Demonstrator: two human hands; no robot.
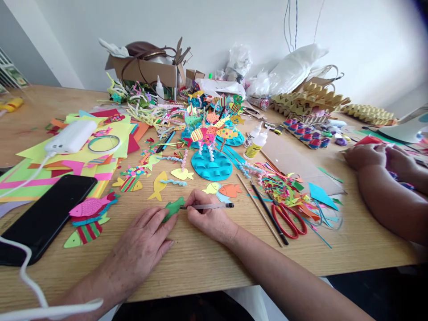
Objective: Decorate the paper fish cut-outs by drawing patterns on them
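My left hand (pixel 149 234) lies on the table with its fingers stretched out, the fingertips resting on a small green paper fish (pixel 174 207). Pinched in my right hand (pixel 209 218) is a pen (pixel 214 206) with a clear barrel and a dark cap end. Its tip meets the right end of the green fish. Just beyond my hands are a yellow-orange paper fish (pixel 158 186) with a blue curled strip, a pale yellow fish (pixel 181 174), and an orange fish (pixel 230 191). Part of the green fish is hidden under my left fingers.
A blue round base (pixel 211 165) carries paper fish on curled stems. Red-handled scissors (pixel 290 222), a wooden stick (pixel 260 209) and paper scraps lie right. A black phone (pixel 47 218) and coloured paper sheets (pixel 20 171) are left. Another person's hands (pixel 371 158) work at far right.
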